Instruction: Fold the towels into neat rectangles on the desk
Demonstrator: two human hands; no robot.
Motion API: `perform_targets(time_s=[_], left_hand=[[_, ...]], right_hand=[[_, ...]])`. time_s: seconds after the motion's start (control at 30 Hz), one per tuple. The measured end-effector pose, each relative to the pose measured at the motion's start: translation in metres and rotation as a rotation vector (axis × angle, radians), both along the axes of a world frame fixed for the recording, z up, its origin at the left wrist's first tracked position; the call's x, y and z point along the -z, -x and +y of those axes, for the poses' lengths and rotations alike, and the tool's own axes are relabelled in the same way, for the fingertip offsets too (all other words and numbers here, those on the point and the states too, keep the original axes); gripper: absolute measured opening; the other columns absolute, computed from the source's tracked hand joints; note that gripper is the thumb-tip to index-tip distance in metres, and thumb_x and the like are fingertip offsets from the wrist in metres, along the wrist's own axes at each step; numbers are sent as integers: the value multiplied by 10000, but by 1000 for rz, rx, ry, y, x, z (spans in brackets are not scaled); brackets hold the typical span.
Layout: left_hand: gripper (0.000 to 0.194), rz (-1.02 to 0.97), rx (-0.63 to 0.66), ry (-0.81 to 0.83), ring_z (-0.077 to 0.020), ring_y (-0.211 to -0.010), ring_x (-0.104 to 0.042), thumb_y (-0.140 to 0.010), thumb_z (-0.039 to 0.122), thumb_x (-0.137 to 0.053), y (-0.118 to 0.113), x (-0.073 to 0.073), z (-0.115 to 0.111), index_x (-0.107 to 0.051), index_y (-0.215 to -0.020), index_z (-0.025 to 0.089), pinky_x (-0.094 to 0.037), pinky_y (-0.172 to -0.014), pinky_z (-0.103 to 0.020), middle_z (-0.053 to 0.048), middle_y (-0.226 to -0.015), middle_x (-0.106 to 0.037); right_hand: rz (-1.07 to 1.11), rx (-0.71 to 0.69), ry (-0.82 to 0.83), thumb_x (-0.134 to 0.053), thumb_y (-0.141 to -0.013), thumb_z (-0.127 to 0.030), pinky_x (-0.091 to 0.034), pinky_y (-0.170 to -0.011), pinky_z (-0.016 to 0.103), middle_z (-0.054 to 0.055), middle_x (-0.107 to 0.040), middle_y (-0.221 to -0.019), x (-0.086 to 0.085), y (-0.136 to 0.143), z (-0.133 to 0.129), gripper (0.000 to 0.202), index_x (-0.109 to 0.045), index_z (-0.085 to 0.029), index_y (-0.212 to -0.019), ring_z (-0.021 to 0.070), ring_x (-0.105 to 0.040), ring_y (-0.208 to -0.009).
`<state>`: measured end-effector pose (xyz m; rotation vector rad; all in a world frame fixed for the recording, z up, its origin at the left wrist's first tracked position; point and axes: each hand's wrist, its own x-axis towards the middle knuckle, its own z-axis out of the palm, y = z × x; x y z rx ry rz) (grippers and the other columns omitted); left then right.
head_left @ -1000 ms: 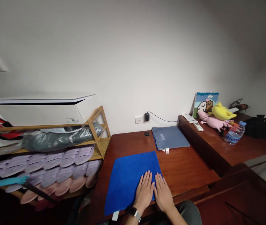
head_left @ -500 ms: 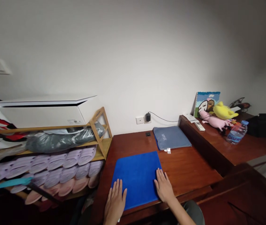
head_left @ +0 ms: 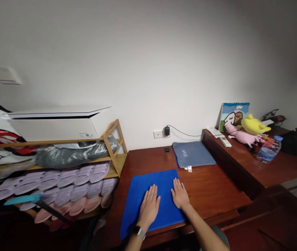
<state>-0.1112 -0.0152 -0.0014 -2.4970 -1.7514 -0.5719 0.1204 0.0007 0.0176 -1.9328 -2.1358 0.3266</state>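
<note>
A bright blue cloth (head_left: pixel 164 216) lies flat on the reddish-brown wooden desk (head_left: pixel 148 158), reaching to its front edge. My left hand (head_left: pixel 149 205) rests palm down on the middle of the cloth, fingers stretched out; a watch is on that wrist. At the cloth's right side my right hand (head_left: pixel 180 194) also lies flat, fingers extended and partly over the cloth's edge. Neither hand grips anything. Farther back, a folded grey-blue cloth (head_left: pixel 195 154) with a white tag lies near the wall.
Left stands a wooden rack (head_left: pixel 115 153) with a white box (head_left: pixel 54 129) and rows of slippers (head_left: pixel 82 174). On a raised desk at right are a plastic bottle (head_left: pixel 270 150), plush toys (head_left: pixel 245 136) and a remote (head_left: pixel 225 141). A black charger (head_left: pixel 166 130) is plugged into the wall.
My left hand has moved from the cloth's left edge right to its middle. My right hand has slid slightly forward along the right side. The camera view has shifted a little left.
</note>
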Motion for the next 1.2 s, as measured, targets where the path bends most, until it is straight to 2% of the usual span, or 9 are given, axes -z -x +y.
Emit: perform_targets(time_s=[0.1, 0.17, 0.23, 0.33, 0.47, 0.73, 0.9, 1.03, 1.2], left_hand=[[603, -3, 71, 3, -250, -1597, -466, -1111, 446, -315, -44, -9, 28, -474, -1664, 267, -401, -1326, -419, -32, -1717, -495], [593, -3, 49, 17, -251, -1577, -495, -1108, 451, -304, -45, -6, 42, -510, -1641, 294, -418, -1311, -419, -6, -1697, -524], [621, -3, -8, 35, -286, -1564, -513, -1101, 459, -288, -21, 1, 50, -536, -1624, 235, -427, -1303, -477, -49, -1684, -541], [689, -11, -152, 26, -355, -1564, -504, -1082, 458, -270, 41, 14, 53, -529, -1612, 102, -413, -1288, -594, -175, -1670, -540], [730, -24, -277, -33, -321, -1589, -472, -1073, 520, -256, 100, 28, 51, -479, -1648, 130, -386, -1301, -561, -174, -1682, -535], [777, -40, -280, -62, -326, -1576, -488, -1086, 557, -176, 95, 33, 50, -528, -1618, 114, -387, -1299, -537, -191, -1664, -560], [747, -31, -270, -115, -323, -1555, -519, -1083, 547, -214, 104, 35, 49, -505, -1635, 136, -393, -1298, -550, -177, -1644, -585], [679, -12, -193, -122, -328, -1562, -512, -1092, 435, -249, 76, 20, 56, -498, -1633, 108, -392, -1305, -573, -182, -1659, -557], [626, 8, 36, -35, -290, -1603, -455, -1104, 385, -287, -23, 3, 71, -473, -1657, 156, -397, -1328, -500, -96, -1722, -483]], right_hand=[[-13, -5, 18, -264, -1124, -404, -221, -1371, 450, 109, -239, -1786, -3, 0, 1, 682, -295, -85, -1726, 244, -234, -1682], [-20, -5, 31, -259, -1125, -409, -214, -1373, 446, 107, -229, -1789, -4, -1, 2, 688, -281, -78, -1727, 242, -224, -1684], [-18, -2, 22, -249, -1128, -423, -221, -1371, 451, 100, -228, -1789, -1, -2, 3, 687, -283, -93, -1730, 243, -226, -1684], [-11, 7, -5, -247, -1127, -441, -239, -1365, 451, 77, -243, -1785, 5, -3, 3, 679, -303, -138, -1732, 240, -248, -1678], [-24, 27, -5, -271, -1115, -441, -243, -1360, 445, 90, -279, -1776, 8, 0, 5, 686, -336, -131, -1723, 252, -274, -1672], [-60, -2, 41, -233, -1126, -415, -152, -1375, 424, 111, -234, -1804, -14, 9, 49, 692, -271, -91, -1736, 229, -204, -1693], [-53, -20, 61, -205, -1129, -397, -134, -1378, 413, 117, -197, -1812, -12, 7, 62, 696, -235, -59, -1737, 228, -177, -1698], [-39, -24, 104, -183, -1130, -407, -99, -1381, 399, 104, -156, -1823, -12, 8, 60, 707, -194, -57, -1744, 215, -126, -1706], [-25, -19, 117, -184, -1124, -399, -76, -1382, 393, 95, -134, -1828, -14, 8, 60, 710, -187, -61, -1748, 210, -105, -1708]])
